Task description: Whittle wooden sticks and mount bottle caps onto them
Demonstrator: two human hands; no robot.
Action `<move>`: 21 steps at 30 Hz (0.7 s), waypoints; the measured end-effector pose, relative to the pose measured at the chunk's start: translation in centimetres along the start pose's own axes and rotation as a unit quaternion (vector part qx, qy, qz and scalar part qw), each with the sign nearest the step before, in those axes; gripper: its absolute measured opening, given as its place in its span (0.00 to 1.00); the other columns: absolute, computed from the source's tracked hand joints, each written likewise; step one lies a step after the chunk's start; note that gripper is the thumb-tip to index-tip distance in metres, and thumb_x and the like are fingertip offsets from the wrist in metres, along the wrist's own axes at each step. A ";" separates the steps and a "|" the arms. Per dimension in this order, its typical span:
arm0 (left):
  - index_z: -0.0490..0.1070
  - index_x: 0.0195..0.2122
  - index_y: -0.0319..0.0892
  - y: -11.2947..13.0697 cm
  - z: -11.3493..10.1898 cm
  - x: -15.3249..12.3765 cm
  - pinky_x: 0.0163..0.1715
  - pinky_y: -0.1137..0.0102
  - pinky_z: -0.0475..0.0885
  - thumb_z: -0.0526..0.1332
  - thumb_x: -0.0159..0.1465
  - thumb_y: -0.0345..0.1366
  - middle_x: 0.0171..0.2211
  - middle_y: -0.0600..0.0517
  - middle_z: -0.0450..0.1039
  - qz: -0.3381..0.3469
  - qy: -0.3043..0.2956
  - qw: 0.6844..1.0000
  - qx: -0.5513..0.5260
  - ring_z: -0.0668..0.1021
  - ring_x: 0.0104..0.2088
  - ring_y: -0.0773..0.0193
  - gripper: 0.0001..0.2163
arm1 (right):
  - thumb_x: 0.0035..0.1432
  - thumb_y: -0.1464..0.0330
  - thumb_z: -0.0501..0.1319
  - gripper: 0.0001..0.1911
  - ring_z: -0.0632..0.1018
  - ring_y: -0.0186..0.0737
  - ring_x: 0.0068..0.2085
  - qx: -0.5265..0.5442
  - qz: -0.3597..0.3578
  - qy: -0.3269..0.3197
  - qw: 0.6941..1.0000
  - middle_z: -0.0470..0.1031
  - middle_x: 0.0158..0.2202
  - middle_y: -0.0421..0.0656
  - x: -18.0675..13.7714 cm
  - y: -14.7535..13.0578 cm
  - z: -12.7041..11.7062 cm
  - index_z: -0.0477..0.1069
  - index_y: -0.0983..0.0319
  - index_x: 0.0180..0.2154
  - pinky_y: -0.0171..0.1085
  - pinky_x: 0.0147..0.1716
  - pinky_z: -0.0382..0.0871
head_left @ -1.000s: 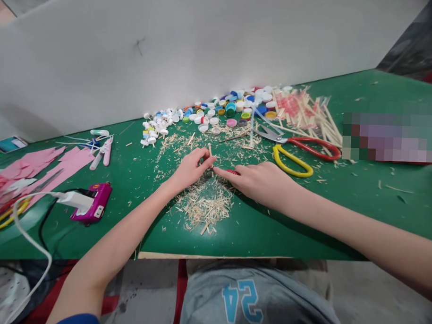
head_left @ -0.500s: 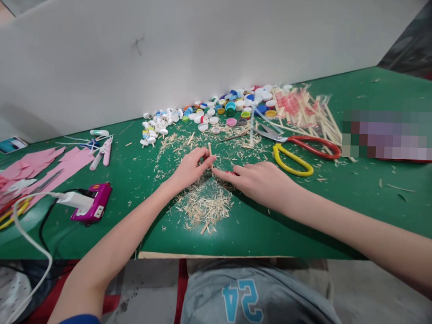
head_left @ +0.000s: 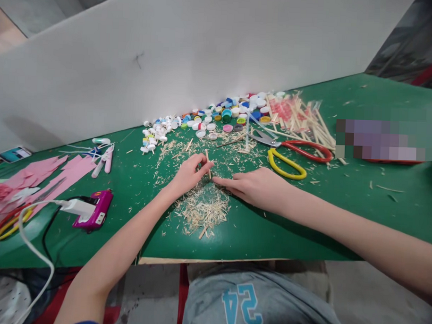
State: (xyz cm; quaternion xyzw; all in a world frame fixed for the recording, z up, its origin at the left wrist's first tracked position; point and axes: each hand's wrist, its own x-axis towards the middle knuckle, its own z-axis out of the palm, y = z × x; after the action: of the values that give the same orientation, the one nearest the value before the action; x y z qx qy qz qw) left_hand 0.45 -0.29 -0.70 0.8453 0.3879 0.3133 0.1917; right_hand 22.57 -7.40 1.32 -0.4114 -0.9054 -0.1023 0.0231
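**Wooden stick** [head_left: 207,157]: one, short, pale, square-ended. Stands nearly upright over the green table [head_left: 306,226], at the far edge of the shavings pile [head_left: 203,206], between the two hands

**Left hand** [head_left: 189,173]: one. Thumb and forefinger closed in a pinch on the stick's lower part, other fingers curled in

**Right hand** [head_left: 259,186]: one. Palm down, fingers stretched nearly flat and close together, forefinger tip just beside the stick's foot. Whether anything is gripped beneath it cannot be told

**Shavings pile**: one, pale splinters heaped loosely on the near side of both hands, more scattered beyond

**Scissors** [head_left: 290,157]: one pair, one handle red, one yellow, lying beyond the right hand

**Long sticks** [head_left: 306,120]: one loose bundle by the wall, too many to count

**Bottle caps** [head_left: 228,113]: one heap, mixed colours, uncounted

**Magenta device** [head_left: 94,210]: one, with white plug and cable, well to the left

**Pink paper sheets** [head_left: 42,167]: several, overlapping, far left
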 end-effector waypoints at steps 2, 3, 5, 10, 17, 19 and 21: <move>0.63 0.28 0.43 0.0 -0.1 0.0 0.35 0.70 0.66 0.53 0.68 0.49 0.28 0.54 0.69 0.000 -0.003 1.000 0.000 0.71 0.31 0.68 0.17 | 0.67 0.67 0.52 0.25 0.65 0.25 0.25 -0.027 0.005 0.009 1.000 0.71 0.32 0.38 0.0 0.0 0.0 0.59 0.47 0.64 0.33 0.24 0.36; 0.63 0.28 0.43 0.0 -0.1 0.0 0.35 0.70 0.66 0.53 0.68 0.49 0.29 0.54 0.69 -0.001 -0.004 1.000 -0.001 0.71 0.31 0.68 0.17 | 0.66 0.69 0.53 0.27 0.64 0.24 0.25 -0.041 0.005 0.013 0.999 0.70 0.31 0.38 0.1 0.0 0.0 0.58 0.47 0.64 0.33 0.24 0.36; 0.63 0.28 0.43 0.0 -0.2 0.0 0.36 0.70 0.66 0.53 0.68 0.49 0.29 0.54 0.70 0.001 -0.005 1.000 -0.001 0.71 0.32 0.68 0.16 | 0.64 0.72 0.53 0.29 0.63 0.24 0.24 -0.055 0.001 0.019 0.998 0.70 0.31 0.38 0.2 0.0 0.0 0.58 0.49 0.64 0.34 0.24 0.36; 0.64 0.29 0.43 -0.1 -0.2 0.0 0.36 0.70 0.66 0.53 0.68 0.49 0.29 0.54 0.70 0.006 -0.006 1.000 0.004 0.71 0.32 0.68 0.17 | 0.68 0.65 0.49 0.23 0.60 0.24 0.23 -0.018 -0.013 0.029 0.999 0.70 0.30 0.39 0.3 0.4 0.0 0.61 0.52 0.63 0.33 0.23 0.36; 0.62 0.28 0.43 0.0 -0.1 0.0 0.35 0.70 0.66 0.53 0.68 0.49 0.28 0.54 0.68 0.003 -0.004 1.000 0.007 0.70 0.31 0.68 0.16 | 0.70 0.64 0.48 0.22 0.64 0.23 0.24 0.031 -0.017 0.021 0.999 0.71 0.30 0.38 0.2 0.8 0.2 0.63 0.50 0.62 0.32 0.23 0.38; 0.62 0.28 0.43 0.1 -0.1 0.0 0.35 0.71 0.66 0.53 0.68 0.49 0.28 0.55 0.68 0.001 -0.002 1.000 0.013 0.71 0.31 0.68 0.16 | 0.70 0.64 0.48 0.21 0.66 0.24 0.25 0.038 -0.024 0.014 0.999 0.71 0.30 0.38 0.0 0.8 0.3 0.63 0.48 0.62 0.31 0.23 0.39; 0.62 0.29 0.42 0.1 -0.1 0.0 0.35 0.71 0.65 0.53 0.68 0.48 0.28 0.55 0.68 -0.001 -0.007 1.000 0.018 0.71 0.31 0.69 0.16 | 0.70 0.63 0.48 0.21 0.68 0.24 0.26 0.034 -0.023 0.015 0.999 0.71 0.31 0.38 0.0 0.8 0.4 0.62 0.47 0.62 0.31 0.22 0.39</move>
State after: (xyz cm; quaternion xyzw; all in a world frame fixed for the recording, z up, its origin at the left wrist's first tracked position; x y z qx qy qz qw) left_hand 0.39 -0.36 -0.58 0.8502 0.3935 0.3002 0.1795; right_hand 23.20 -6.86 1.03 -0.3880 -0.9170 -0.0783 0.0486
